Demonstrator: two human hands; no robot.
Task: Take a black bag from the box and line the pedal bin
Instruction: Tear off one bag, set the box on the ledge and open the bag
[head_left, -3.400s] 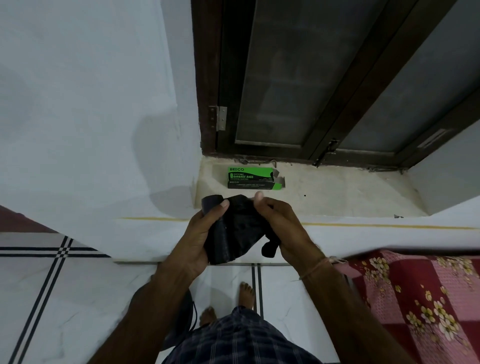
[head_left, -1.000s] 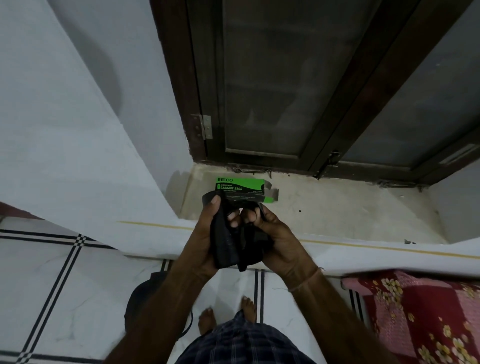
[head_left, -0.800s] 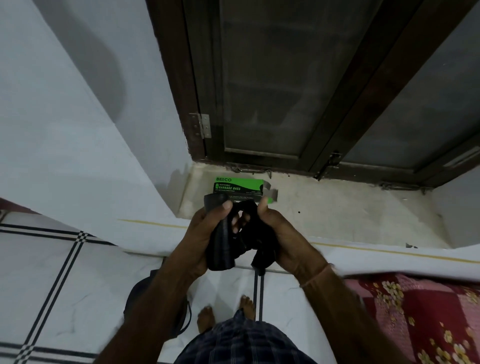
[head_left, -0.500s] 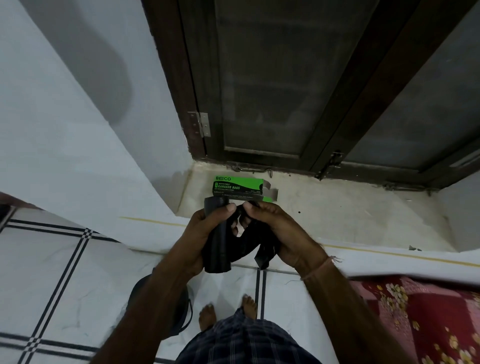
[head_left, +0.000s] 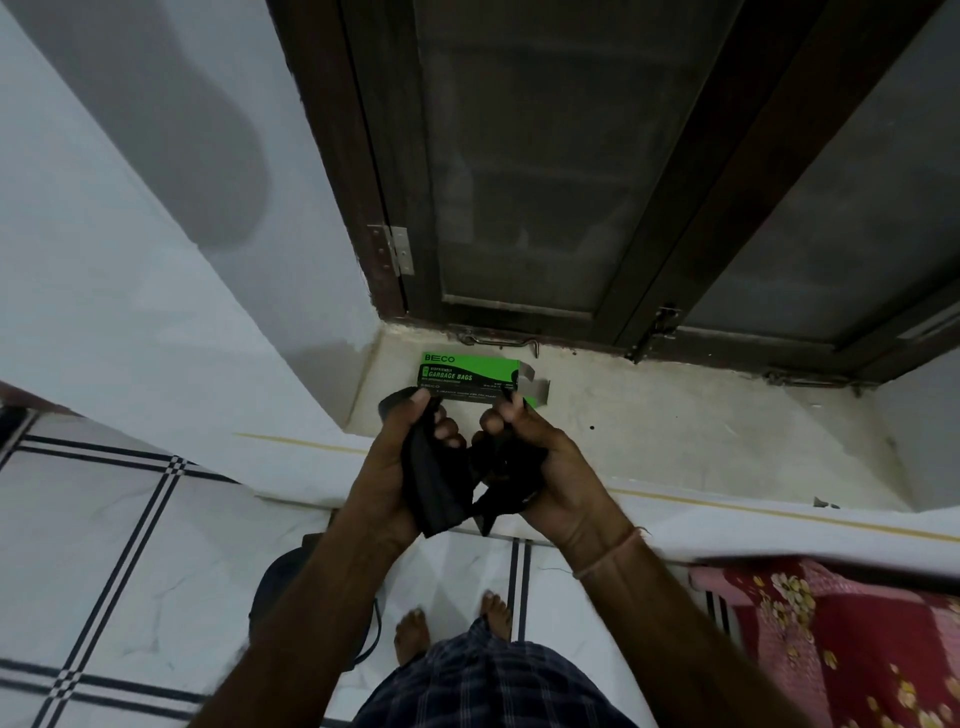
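Note:
A crumpled black bag (head_left: 441, 488) hangs between my two hands in front of the window sill. My left hand (head_left: 400, 467) grips its left part, thumb on top. My right hand (head_left: 540, 467) pinches the right part, and the two hands are slightly apart. Just beyond my fingers a green and black garbage-bag box (head_left: 470, 375) lies on the sill (head_left: 675, 441) with its right end flap open. A dark round thing, perhaps the pedal bin (head_left: 280, 587), stands on the floor under my left forearm, mostly hidden.
A dark wooden window frame (head_left: 519, 156) rises behind the sill. White floor tiles with black lines (head_left: 130, 545) spread to the left. A red floral cloth (head_left: 831, 639) lies at the lower right. My bare feet (head_left: 452, 623) stand below the hands.
My hands have kept working the black bag, pulling its two parts a little apart. The view has tilted slightly, and the box has stayed on the sill.

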